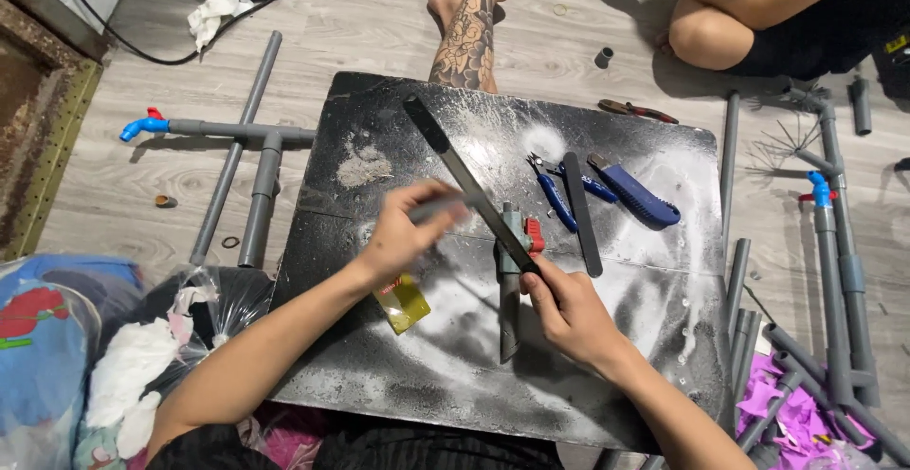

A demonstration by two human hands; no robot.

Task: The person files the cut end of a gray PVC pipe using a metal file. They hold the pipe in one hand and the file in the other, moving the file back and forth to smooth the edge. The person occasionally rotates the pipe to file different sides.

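The right hand point(569, 311) is closing around the lower end of a long flat file point(469, 184), fingers wrapped tight on its handle end, and is holding the blade slanted up and away to the left. Directly beneath that grip, a grey pipe fitting with a red valve handle point(513, 276) is lying on the dusty black work board point(408, 375), its length running toward the person. The left hand point(406, 233) is gripping a short grey pipe piece point(438, 207), fingers clamped on it, and is pressing that piece against the file blade just up-blade from the right hand; the piece is blurred, so its exact end cannot be told.

Step in hand, as judged: the pipe end is being dressed against the file. The next move calls for steady pressure, a firm hold on both parts, and fingers kept off the blade edge.

Under the left wrist, a small yellow-green packet point(403, 301) is lying on the board. Beyond the right-hand grip, blue-handled pliers point(553, 193), a dark flat bar point(582, 214) and a blue utility knife point(633, 191) are resting side by side. Farther out, left of the board, a grey pipe assembly with a blue tap point(227, 131) is lying on the wooden floor point(360, 15). At the far edge, another person's tattooed leg point(466, 39) is resting against the board.
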